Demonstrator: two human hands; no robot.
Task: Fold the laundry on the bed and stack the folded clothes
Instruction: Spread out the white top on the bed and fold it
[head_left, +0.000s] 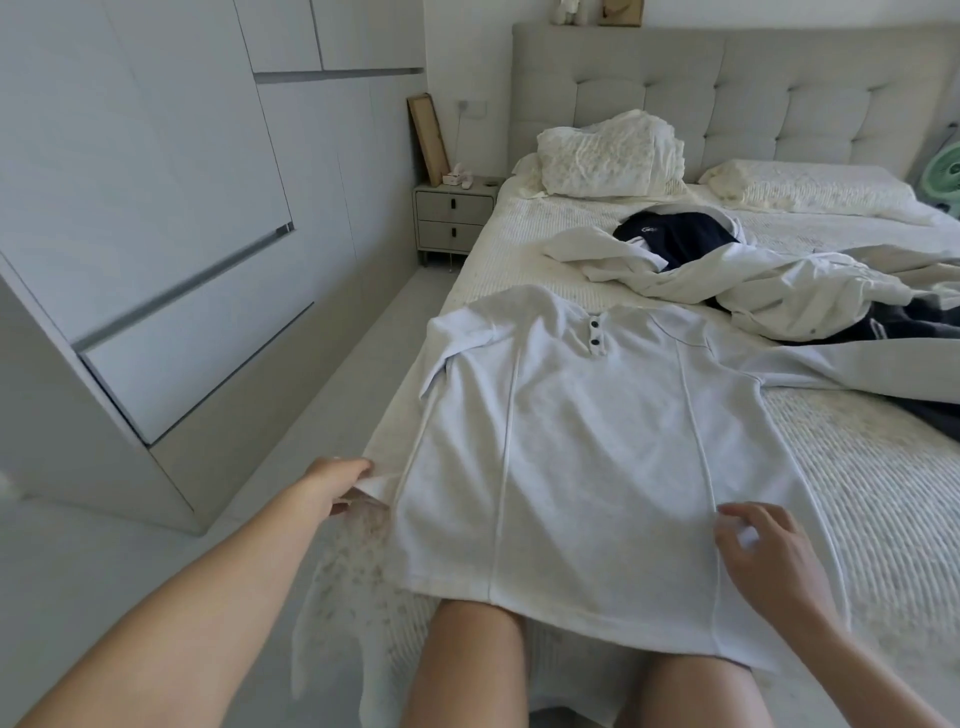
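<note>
White cotton henley shirt (597, 457) lying face up and spread flat at the near edge of the bed (857, 493), hem draping over the knees, no fold made in it yet. Left hand (340, 480) pinching the cuff of the left sleeve with curled fingers, right hand (763, 556) hovering over the hem with fingers loosely spread, holding nothing. Beyond, lying unfolded in a heap: a cream garment (727, 275) and a navy garment (675, 239); no folded stack showing anywhere, so judging the task barely begun.

One white shirt (597, 441), two pillows (608, 156), one nightstand (453, 218), two hands (340, 483).
</note>
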